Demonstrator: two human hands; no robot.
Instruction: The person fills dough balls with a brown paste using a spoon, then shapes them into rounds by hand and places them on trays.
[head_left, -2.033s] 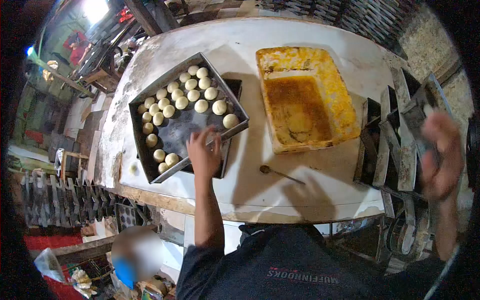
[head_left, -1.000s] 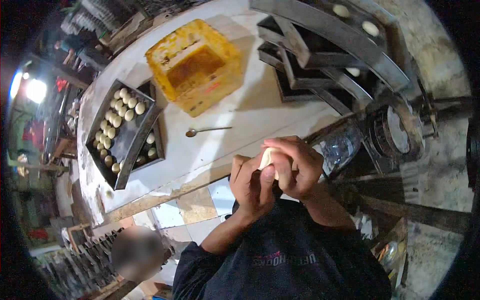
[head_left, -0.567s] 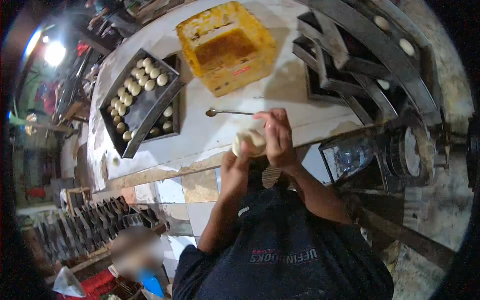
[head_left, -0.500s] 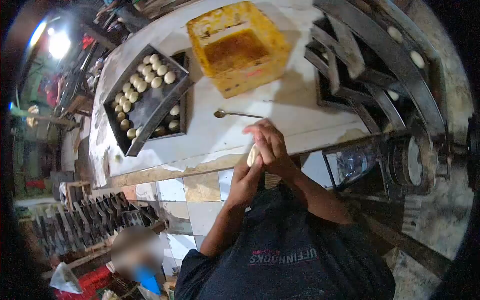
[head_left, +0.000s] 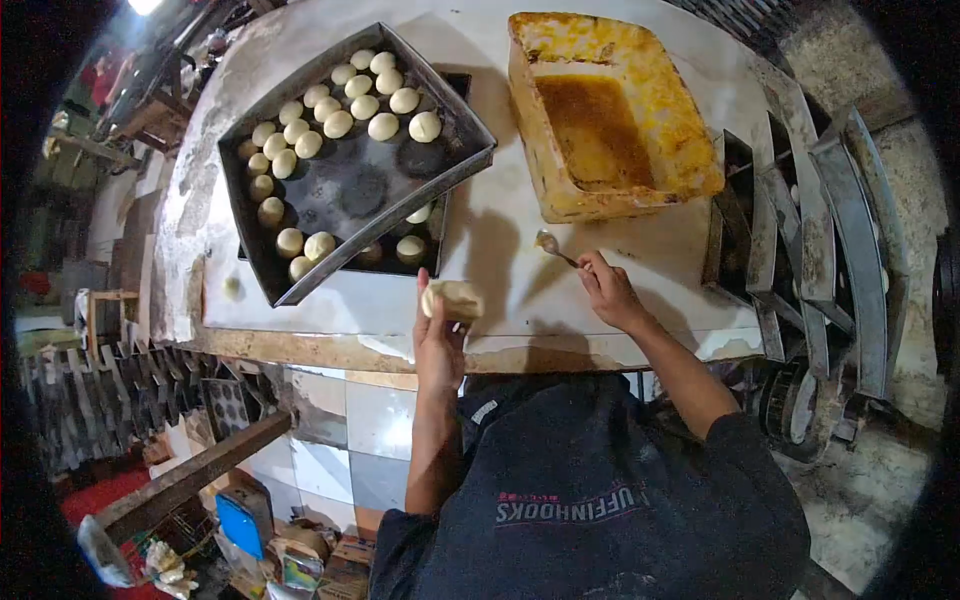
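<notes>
My left hand (head_left: 438, 350) holds a flattened piece of pale dough (head_left: 455, 299) over the table's near edge, the thumb and fingers around its side. To the right, my right hand (head_left: 608, 290) pinches the handle of a metal spoon (head_left: 548, 242), whose bowl is just in front of a yellow-smeared plastic tub (head_left: 560, 205). Brown filling (head_left: 595, 125) lies in the bottom of that tub. Left of it, a dark metal tray (head_left: 470, 160) carries several round dough balls (head_left: 338, 124) and sits skewed on top of another tray holding more balls.
Dark metal trays (head_left: 820, 250) are stacked crosswise at the table's right side, partly hiding dough balls inside. The pale worktop (head_left: 480, 250) has a worn near edge. More trays stand in a row (head_left: 110, 395) at lower left, beside a wooden beam (head_left: 190, 475).
My hands, which were together on the dough, have parted. The left now holds it flattened out, and the right has taken the spoon off the table. The view has shifted too.
</notes>
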